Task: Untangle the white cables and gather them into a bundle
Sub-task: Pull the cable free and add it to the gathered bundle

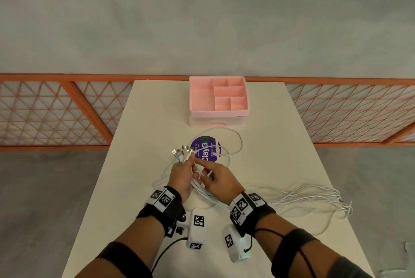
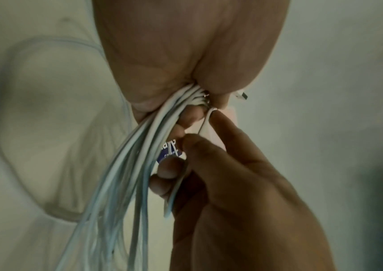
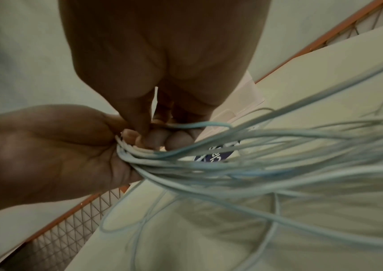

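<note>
A white table (image 1: pixel 139 120) stands before a grey wall and an orange lattice railing (image 1: pixel 56 111); a pink compartment organizer (image 1: pixel 219 98) sits at its far end. Just nearer than the organizer lies a round purple sticker (image 1: pixel 207 149). Left of the sticker, the left hand (image 1: pixel 183 176) grips the white cables (image 1: pixel 303 197) near their plug ends, fingers curled round the bunch; the metal plugs (image 1: pixel 182 153) fan up and away toward the organizer. Touching it, the right hand (image 1: pixel 221 180) pinches a single strand, index finger extended. From the hands the cables' long axis runs rightward across the table, well right of the sticker, ending in loose loops. One loop curves between sticker and organizer.
</note>
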{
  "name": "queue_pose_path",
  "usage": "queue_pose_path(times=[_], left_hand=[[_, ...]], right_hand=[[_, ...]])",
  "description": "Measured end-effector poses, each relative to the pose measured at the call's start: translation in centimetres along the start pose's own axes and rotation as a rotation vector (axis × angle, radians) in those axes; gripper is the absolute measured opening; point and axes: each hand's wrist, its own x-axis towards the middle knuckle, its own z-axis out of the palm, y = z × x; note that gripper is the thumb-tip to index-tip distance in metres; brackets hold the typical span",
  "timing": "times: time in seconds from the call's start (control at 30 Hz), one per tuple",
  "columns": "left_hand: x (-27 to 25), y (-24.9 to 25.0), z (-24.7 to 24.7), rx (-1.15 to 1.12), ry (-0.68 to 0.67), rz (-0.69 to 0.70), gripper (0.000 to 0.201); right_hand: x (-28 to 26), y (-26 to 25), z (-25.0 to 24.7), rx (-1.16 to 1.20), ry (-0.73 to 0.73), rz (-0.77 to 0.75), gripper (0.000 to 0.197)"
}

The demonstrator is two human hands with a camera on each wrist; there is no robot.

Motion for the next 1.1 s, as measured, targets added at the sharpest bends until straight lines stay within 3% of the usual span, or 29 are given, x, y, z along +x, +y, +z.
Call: queue_pose_path(times=[0.2, 0.33, 0.5, 0.57, 0.67, 0.77, 0.87, 0.97, 1.1], left_hand=[[-0.2, 0.9, 0.1, -0.262, 0.011, 0.018, 0.029], [-0.4, 0.6, 0.5, -0.327, -0.074, 0.069, 0.037], [-0.4, 1.3, 0.6, -0.2, -0.107, 0.077, 0.039], [-0.6, 1.3, 0.9, -0.16, -0.107, 0.069, 0.037], [-0.7, 1.1, 1.2, -0.061, -0.112, 0.104, 0.03], [-0.7, 1.0, 1.4, 0.029, -0.133, 0.184, 0.02], [-0.3, 1.1, 1.8, 0.045, -0.116, 0.224, 0.012], [0.1, 1.3, 2.4, 0.063, -0.089, 0.26, 0.015], [-0.3, 1.4, 2.6, 0.098, -0.205, 0.223, 0.019]], right_hand=[[-0.6, 2.4, -3.1, -0.111, 0.069, 0.118, 0.011], [-0.5, 3.4, -4.9, -0.307, 0.02, 0.121, 0.005], [-0.7, 6.3, -7.0, -0.543, 0.037, 0.351, 0.012], [-0.6, 6.3, -7.5, -0.37, 0.047, 0.428, 0.016], [0.1, 4.2, -8.0, 0.138, 0.174, 0.435, 0.034], [0.8, 1.5, -8.5, 0.569, 0.266, 0.395, 0.023], [1.1, -0.1, -8.4, 0.596, 0.182, 0.31, 0.005], [1.2, -1.5, -7.7, 0.576, 0.075, 0.267, 0.013], [1.6, -2.7, -8.0, 0.563, 0.151, 0.195, 0.014]])
